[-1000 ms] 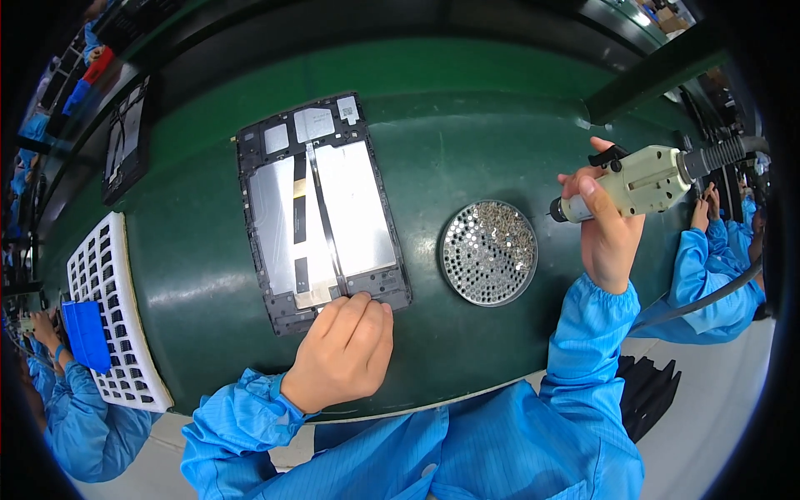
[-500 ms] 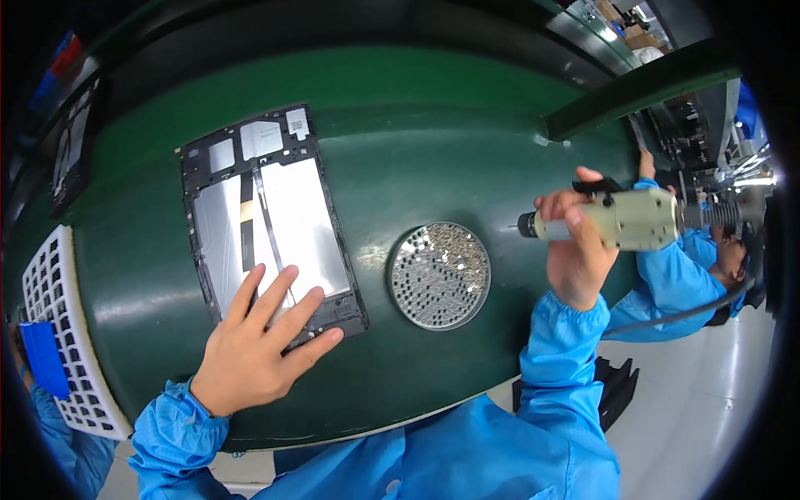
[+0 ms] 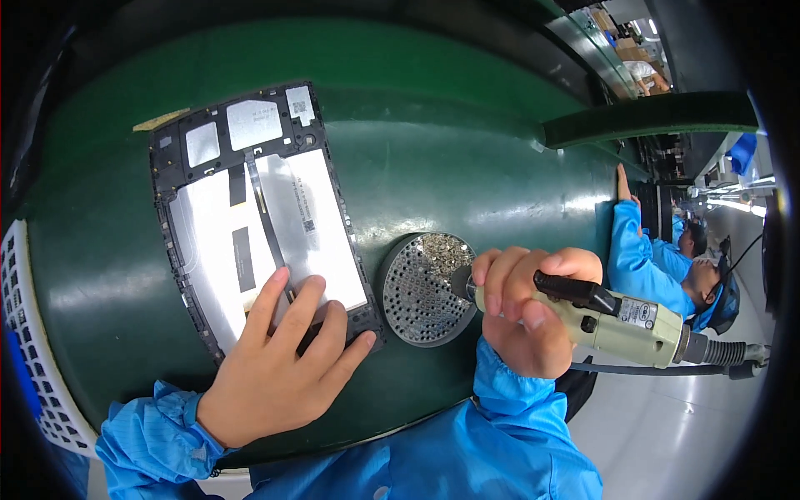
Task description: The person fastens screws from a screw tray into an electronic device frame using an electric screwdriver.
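A tablet housing (image 3: 340,208) with a black frame and silver metal panels lies on the green bench, slightly turned. My left hand (image 3: 279,367) rests on its lower part, fingers stretched out and spread, holding nothing. To the right of the housing is a round dish (image 3: 417,312) with rows of small holes and many small shiny screws heaped in its upper right part. In my right hand (image 3: 533,321) is a pale green electric screwdriver (image 3: 642,333), fingers wrapped round its body. Its dark nose points left over the dish's right side; the bit's very end is hard to make out.
A white tray (image 3: 50,375) with many cutouts stands at the left edge, with a blue piece on it. A yellowish strip (image 3: 162,120) lies beyond the housing. At the far right, a dark green bar (image 3: 650,118) crosses the bench near a co-worker's blue sleeve (image 3: 637,242).
My right hand has brought the screwdriver leftward and nearer, from the open bench to the dish. My left hand stays on the housing. The whole view has shifted a little.
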Demonstrator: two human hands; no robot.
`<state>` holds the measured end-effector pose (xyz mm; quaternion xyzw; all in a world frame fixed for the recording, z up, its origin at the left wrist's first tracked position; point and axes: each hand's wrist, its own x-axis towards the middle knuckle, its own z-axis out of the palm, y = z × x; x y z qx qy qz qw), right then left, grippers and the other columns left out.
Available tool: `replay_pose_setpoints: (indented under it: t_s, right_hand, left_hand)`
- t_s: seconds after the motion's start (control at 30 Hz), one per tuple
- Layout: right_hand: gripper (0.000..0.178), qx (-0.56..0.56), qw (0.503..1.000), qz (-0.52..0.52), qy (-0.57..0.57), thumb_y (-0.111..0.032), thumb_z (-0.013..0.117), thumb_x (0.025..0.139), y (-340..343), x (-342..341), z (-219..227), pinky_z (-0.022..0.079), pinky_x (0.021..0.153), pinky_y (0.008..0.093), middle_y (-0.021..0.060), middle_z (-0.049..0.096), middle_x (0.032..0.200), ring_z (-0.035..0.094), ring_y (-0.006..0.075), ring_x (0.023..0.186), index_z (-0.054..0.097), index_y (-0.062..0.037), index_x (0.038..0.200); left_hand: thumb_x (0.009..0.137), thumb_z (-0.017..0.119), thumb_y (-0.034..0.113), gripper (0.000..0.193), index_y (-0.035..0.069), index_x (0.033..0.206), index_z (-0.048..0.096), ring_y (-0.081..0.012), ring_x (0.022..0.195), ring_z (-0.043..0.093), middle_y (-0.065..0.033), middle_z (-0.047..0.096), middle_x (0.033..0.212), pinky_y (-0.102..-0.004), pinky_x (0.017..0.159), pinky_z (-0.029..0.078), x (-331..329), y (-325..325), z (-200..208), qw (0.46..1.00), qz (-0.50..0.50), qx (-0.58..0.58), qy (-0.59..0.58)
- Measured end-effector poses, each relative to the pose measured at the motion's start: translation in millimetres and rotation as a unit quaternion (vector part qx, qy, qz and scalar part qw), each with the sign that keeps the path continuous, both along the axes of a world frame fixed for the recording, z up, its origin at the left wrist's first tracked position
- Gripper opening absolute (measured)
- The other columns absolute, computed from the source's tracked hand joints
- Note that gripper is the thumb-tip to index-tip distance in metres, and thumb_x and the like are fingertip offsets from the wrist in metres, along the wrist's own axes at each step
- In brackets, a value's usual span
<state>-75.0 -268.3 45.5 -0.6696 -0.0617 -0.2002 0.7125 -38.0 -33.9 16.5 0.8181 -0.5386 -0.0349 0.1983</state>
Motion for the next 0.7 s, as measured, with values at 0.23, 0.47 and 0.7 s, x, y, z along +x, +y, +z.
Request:
replay_pose_setpoints:
  t_s: [0.23,0.47,0.7]
  right_hand:
    - [0.037,0.019,1.0,-0.002,0.0,-0.008,0.063,0.08,2,9,-8,0.045,0.068,0.0416,0.006,0.049,0.066,0.051,0.0196,0.062,0.046,-0.0049,0.113]
    - [0.039,-0.028,0.999,0.042,0.011,-0.013,0.053,0.079,3,12,-12,0.041,0.065,0.0391,0.003,0.047,0.065,0.047,0.0167,0.059,0.048,-0.0087,0.118]
    - [0.036,0.02,0.999,0.01,0.026,-0.009,0.064,0.081,7,10,-13,0.045,0.069,0.0421,0.0065,0.05,0.067,0.052,0.0201,0.062,0.046,-0.0048,0.112]
  left_hand:
    - [0.08,0.064,0.012,0.025,0.01,0.105,0.069,-0.0342,0.118,0.054,-0.0138,0.06,0.116,-0.0574,0.104,0.037,2,1,-11,0.998,-0.024,-0.063,0.021]
    - [0.083,0.062,0.013,0.023,0.011,0.105,0.07,-0.0298,0.119,0.055,-0.0095,0.061,0.122,-0.0531,0.106,0.037,0,4,-12,0.996,-0.018,-0.075,0.037]
    - [0.084,0.061,0.015,0.023,0.014,0.105,0.07,-0.0277,0.117,0.057,-0.009,0.062,0.122,-0.0513,0.104,0.039,1,3,-13,0.996,-0.015,-0.077,0.035]
